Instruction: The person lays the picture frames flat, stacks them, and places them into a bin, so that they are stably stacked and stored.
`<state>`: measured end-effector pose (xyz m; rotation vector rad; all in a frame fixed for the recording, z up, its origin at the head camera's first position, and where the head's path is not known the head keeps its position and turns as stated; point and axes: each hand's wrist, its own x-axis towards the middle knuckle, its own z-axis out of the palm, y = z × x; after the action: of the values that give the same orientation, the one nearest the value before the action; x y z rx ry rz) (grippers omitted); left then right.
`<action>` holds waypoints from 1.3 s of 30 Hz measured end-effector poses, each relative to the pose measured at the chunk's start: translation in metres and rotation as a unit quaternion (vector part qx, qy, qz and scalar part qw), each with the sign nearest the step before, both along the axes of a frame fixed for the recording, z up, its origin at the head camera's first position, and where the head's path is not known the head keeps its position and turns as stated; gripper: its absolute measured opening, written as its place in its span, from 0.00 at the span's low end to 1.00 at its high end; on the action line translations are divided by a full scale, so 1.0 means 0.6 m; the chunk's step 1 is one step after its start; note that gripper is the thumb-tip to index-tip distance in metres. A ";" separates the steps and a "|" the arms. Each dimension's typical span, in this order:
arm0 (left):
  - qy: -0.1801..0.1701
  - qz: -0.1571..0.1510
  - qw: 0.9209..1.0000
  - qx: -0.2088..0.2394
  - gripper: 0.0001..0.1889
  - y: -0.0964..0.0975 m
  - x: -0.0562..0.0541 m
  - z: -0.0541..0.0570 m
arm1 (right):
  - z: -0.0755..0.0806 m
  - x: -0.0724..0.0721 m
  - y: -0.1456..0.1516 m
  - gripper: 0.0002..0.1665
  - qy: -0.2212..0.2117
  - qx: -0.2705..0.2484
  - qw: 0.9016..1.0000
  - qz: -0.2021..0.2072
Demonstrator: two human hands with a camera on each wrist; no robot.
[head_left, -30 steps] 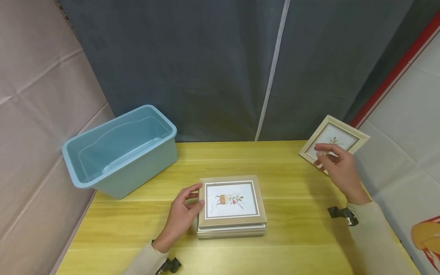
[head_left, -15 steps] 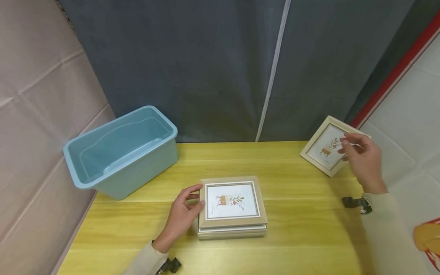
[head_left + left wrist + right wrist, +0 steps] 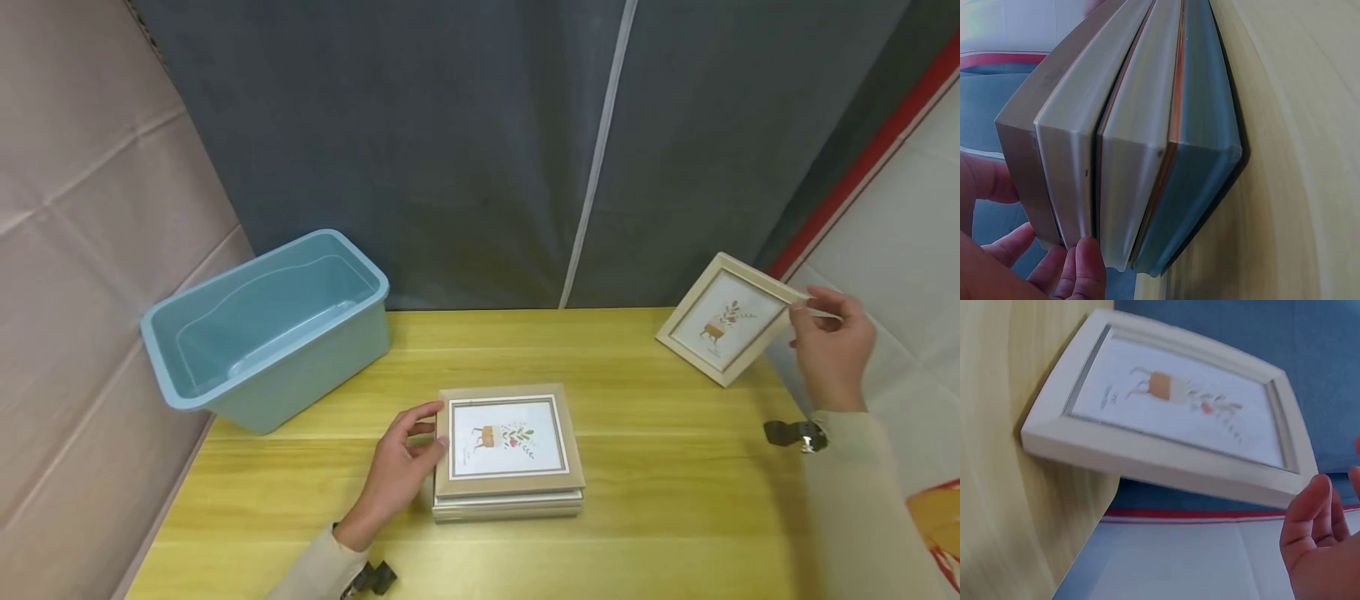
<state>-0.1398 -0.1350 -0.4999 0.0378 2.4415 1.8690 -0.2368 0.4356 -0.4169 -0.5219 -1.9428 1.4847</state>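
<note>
My left hand rests against the left side of a stack of picture frames, thumb and fingers touching its edge. The beige top picture frame lies face up with a drawing of a flower pot. In the left wrist view, several stacked frames show their edges beside my fingertips. At the far right, another cream picture frame stands tilted on one side. My right hand is at its upper right corner. In the right wrist view, the thumb meets that corner and the fingers stay apart from it.
A light blue plastic bin stands at the back left of the wooden table. A dark grey curtain hangs behind. Pale walls flank both sides, and the right one has a red stripe.
My right hand has moved rightward, from in front of the tilted picture frame to its upper right corner. The left hand has stayed at the stack, and the frames have not visibly moved.
</note>
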 end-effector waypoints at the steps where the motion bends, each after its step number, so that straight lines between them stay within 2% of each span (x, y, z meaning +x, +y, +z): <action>1: 0.001 0.001 1.000 -0.001 0.26 0.000 0.000 0.000 | -0.003 -0.002 0.004 0.20 -0.011 0.021 1.000 -0.009; 4: 0.004 0.001 1.000 -0.004 0.25 0.001 0.000 0.000 | -0.016 -0.010 0.018 0.23 -0.037 0.066 0.996 -0.039; 9: 0.009 0.002 1.000 -0.011 0.26 0.003 -0.001 0.000 | -0.030 -0.019 0.039 0.26 -0.076 0.076 0.992 -0.061; 15: 0.007 0.004 1.000 -0.012 0.27 0.006 0.003 -0.002 | -0.046 -0.023 0.054 0.35 -0.105 0.071 0.992 -0.012; 18: 0.007 0.002 1.000 -0.011 0.27 0.006 0.003 -0.002 | -0.052 -0.020 0.056 0.39 -0.098 0.080 0.991 0.032; 23: 0.009 0.000 1.000 -0.010 0.26 0.006 0.002 -0.002 | -0.054 -0.011 0.049 0.43 -0.079 0.104 0.985 0.110; 26: 0.010 0.000 1.000 -0.009 0.26 0.006 0.000 -0.003 | -0.055 -0.007 0.044 0.43 -0.074 0.116 0.981 0.138; 29: 0.010 -0.001 1.000 -0.009 0.26 0.005 -0.001 -0.004 | -0.060 -0.005 0.042 0.42 -0.066 0.112 0.980 0.149; 33: 0.007 -0.002 1.000 -0.009 0.26 0.004 -0.001 -0.005 | -0.068 -0.002 0.036 0.40 -0.041 0.070 0.985 0.155; 39: 0.005 -0.007 1.000 -0.012 0.25 0.001 -0.004 -0.004 | -0.065 0.004 0.008 0.40 0.005 0.002 0.988 0.154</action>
<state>-0.1420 -0.1346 -0.5024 0.0632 2.4628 1.8366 -0.2344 0.4403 -0.4558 -0.2158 -2.0883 1.6663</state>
